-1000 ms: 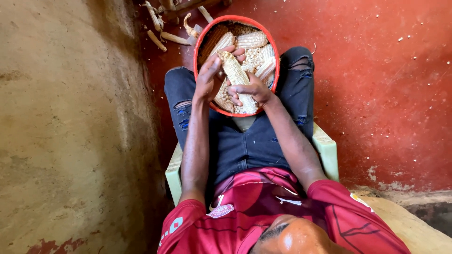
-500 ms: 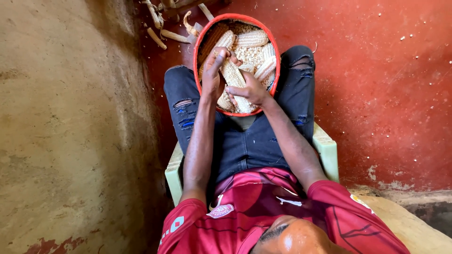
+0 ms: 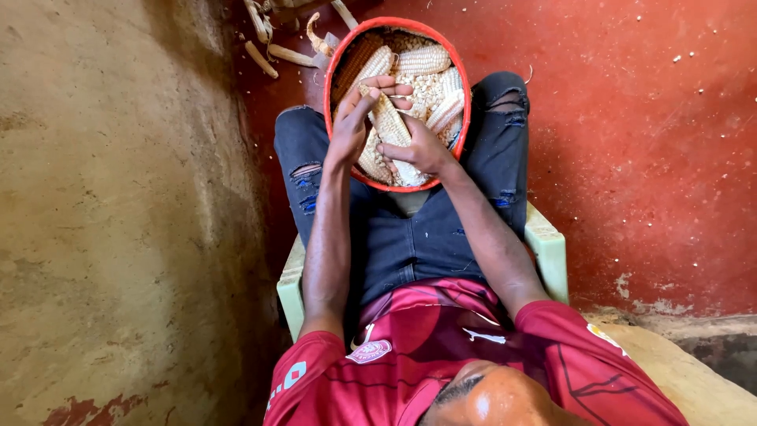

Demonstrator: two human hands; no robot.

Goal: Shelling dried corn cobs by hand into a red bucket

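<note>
Both hands meet over 1 pale, dry maize cob [image 3: 392, 126]: the left hand [image 3: 351, 130] is closed on its upper end, fingers curled over the top, while the right hand [image 3: 418, 148] is closed around its lower part, thumb pressed to the rows of kernels. Seen from the head camera, the cob sits tilted above a round red plastic basin [image 3: 464, 95] that rests on the lap of the seated person, between knees in dark ripped jeans [image 3: 481, 213]. Compared with 1 second ago, the left hand has climbed from the side of the cob to its tip and the cob has turned more upright; the right hand has kept its grip low down. That change suggests the shelling has moved along the cob, with kernels being worked loose into the basin. Loose kernels [image 3: 426, 87] and several whole cobs [image 3: 422, 59] fill the basin around the hands. Bare stripped cobs [image 3: 272, 51] lie on the red floor [image 3: 631, 158] just beyond the basin's far rim. A pale green plastic chair [image 3: 548, 252] shows at both sides of the person, whose red sports shirt [image 3: 426, 347] carries a small round badge on the chest and a white mark on the sleeve. No packages or signs are visible. An ochre plastered wall [image 3: 118, 221] fills the left of the frame.
</note>
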